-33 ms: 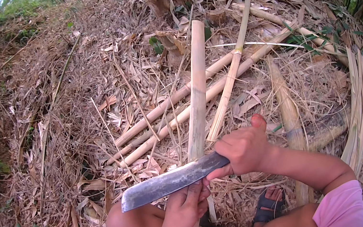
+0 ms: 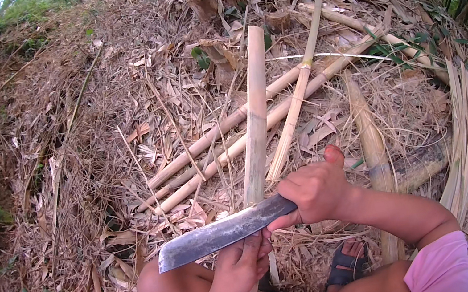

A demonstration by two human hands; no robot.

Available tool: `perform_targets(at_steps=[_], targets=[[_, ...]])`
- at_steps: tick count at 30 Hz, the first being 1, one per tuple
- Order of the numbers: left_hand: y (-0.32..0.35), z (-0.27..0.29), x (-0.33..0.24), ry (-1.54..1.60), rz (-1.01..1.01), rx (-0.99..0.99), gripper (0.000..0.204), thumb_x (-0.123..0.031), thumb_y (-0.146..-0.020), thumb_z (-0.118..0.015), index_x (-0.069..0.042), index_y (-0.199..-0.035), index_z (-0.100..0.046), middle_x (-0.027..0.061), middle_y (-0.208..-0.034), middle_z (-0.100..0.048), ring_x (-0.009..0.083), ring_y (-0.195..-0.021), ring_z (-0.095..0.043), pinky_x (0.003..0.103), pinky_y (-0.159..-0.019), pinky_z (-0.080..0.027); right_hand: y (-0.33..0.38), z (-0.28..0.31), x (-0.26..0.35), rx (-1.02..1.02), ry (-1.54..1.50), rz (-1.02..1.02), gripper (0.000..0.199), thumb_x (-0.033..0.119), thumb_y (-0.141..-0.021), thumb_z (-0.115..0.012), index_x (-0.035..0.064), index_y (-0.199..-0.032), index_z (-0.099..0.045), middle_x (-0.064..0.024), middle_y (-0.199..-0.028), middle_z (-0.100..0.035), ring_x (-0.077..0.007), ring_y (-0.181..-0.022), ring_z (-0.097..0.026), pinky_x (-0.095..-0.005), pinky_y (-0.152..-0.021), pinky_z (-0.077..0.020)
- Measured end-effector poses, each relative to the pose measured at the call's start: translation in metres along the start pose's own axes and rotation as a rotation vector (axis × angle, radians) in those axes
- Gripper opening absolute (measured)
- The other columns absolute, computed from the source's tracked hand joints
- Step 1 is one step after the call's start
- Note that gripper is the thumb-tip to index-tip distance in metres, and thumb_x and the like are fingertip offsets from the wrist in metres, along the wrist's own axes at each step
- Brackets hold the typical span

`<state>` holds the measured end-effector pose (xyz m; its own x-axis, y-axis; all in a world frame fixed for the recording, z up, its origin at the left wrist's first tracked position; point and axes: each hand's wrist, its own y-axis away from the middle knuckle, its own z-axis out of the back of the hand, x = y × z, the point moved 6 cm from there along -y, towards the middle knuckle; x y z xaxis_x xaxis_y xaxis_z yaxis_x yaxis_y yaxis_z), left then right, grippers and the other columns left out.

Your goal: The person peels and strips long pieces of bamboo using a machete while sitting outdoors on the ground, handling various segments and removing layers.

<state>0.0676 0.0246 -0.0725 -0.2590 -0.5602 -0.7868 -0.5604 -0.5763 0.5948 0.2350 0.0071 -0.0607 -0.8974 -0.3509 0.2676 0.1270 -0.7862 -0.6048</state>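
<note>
Bamboo pole [image 2: 254, 117] in left hand [image 2: 240, 270], right hand [image 2: 314, 191] gripping cleaver [image 2: 224, 233]

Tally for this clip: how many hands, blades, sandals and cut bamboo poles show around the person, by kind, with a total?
Hands: 2, the left hand and the right hand
Broad dark steel chopping blade: 1
Dark strapped sandal: 1
Held pale bamboo pole: 1
Pale cut bamboo poles lying on the dry leaves: at least 3 clear, more are hard to separate
Total: 8
</note>
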Motion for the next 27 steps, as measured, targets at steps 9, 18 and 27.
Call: perform_targets(at_steps=[9,18,27], targets=[[0.017,-0.006,0.007,0.029,0.027,0.07,0.028,-0.028,-0.106,-0.042,-0.002,-0.102,-0.052,-0.0008,-0.067,-0.041,0.0072,-0.049,-0.037,0.022,-0.045,-0.034,0.008,0.03,-0.147,0.014,-0.009,-0.736,0.056,0.047,-0.1,-0.048,-0.0003,-0.071,-0.059,-0.0173,-0.055,-0.055,-0.0351,-0.049,-0.056,-0.0447,-0.05,-0.0445],[0.0,0.001,-0.002,0.062,-0.017,0.084,0.028,-0.027,-0.106,-0.041,-0.002,-0.113,-0.053,0.0012,-0.071,-0.047,0.0088,-0.051,-0.044,0.023,-0.046,-0.038,-0.001,0.013,0.008,0.094,-0.028,-0.189,0.058,0.063,-0.088,-0.059,0.0098,-0.064,-0.055,-0.006,-0.052,-0.056,-0.0198,-0.044,-0.059,-0.0358,-0.042,-0.0457],[-0.001,0.01,0.006,-0.5,-0.261,-0.164,0.02,-0.016,-0.105,-0.045,0.0,-0.099,-0.057,0.0006,-0.072,-0.053,0.006,-0.054,-0.046,0.022,-0.047,-0.038,0.003,-0.001,0.012,0.097,-0.036,-0.094,0.064,0.068,-0.084,-0.059,0.0093,-0.059,-0.051,-0.0065,-0.05,-0.055,-0.0211,-0.043,-0.06,-0.0331,-0.041,-0.0486]])
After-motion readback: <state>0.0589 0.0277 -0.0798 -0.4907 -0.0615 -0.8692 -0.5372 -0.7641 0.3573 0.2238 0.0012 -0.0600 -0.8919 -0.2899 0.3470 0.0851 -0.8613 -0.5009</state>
